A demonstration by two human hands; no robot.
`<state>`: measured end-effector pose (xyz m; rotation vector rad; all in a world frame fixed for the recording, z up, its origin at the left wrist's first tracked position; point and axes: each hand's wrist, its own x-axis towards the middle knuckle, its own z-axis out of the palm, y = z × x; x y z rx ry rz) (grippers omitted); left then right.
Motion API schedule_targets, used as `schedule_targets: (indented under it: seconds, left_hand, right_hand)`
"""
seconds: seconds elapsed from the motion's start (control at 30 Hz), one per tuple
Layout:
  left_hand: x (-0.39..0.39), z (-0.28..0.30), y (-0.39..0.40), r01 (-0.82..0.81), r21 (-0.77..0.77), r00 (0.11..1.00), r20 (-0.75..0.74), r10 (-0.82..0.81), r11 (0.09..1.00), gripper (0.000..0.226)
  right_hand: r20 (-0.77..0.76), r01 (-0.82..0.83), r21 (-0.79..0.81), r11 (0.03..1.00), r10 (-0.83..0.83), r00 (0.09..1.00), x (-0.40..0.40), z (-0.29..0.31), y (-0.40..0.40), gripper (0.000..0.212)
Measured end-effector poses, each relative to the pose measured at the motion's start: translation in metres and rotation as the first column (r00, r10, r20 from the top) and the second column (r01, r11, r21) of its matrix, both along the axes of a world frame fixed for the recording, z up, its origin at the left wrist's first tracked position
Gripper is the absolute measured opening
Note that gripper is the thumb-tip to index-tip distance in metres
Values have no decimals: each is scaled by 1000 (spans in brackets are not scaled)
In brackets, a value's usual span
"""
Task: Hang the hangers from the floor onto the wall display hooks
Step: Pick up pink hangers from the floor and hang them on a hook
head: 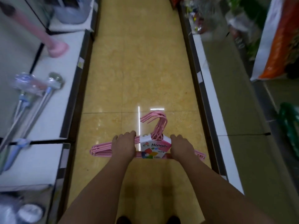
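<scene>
The left hand [125, 145] is curled over the left shoulder of a bundle of pink hangers [103, 150], and the right hand [181, 147] is closed over the right shoulder, so the bundle is gripped from both sides. A printed paper label [153, 148] wraps the middle of the bundle between the two hands, and the hooks [156, 118] point away from the person. The bundle sits low over the yellow tiled floor [137, 62] of a narrow aisle between two shelves; whether it touches the floor or is just clear of it cannot be told.

This looks like the pick-up step: the hangers are in hand but not yet near any wall display hooks, none of which can be made out in this view. The next move would call for lifting the bundle level, turning toward the display, and freeing the hooks so that they can catch on a peg. One hand may suffice there.
</scene>
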<state>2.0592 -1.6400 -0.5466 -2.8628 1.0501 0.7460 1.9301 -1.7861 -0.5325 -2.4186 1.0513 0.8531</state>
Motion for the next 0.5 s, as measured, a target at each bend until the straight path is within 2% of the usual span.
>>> schedule_targets:
  seconds: [0.1, 0.27, 0.4, 0.5]
  left_hand:
    - [2, 69, 10, -61, -40, 997, 40, 62, 997, 31]
    - [0, 177, 37, -173, -116, 985, -6, 174, 978, 36]
    - [-6, 255, 67, -247, -135, 969, -38, 244, 960, 46]
    - [-12, 304, 93, -301, -151, 952, 3, 305, 942, 51]
  right_hand:
    - [34, -38, -73, 997, 40, 999, 13, 76, 4, 47]
    - [101, -25, -191, 981, 45, 994, 28, 188, 28, 28]
    - [115, -98, -195, 976, 122, 986, 37, 264, 53, 15]
    - [121, -184, -180, 966, 207, 971, 44, 315, 72, 14]
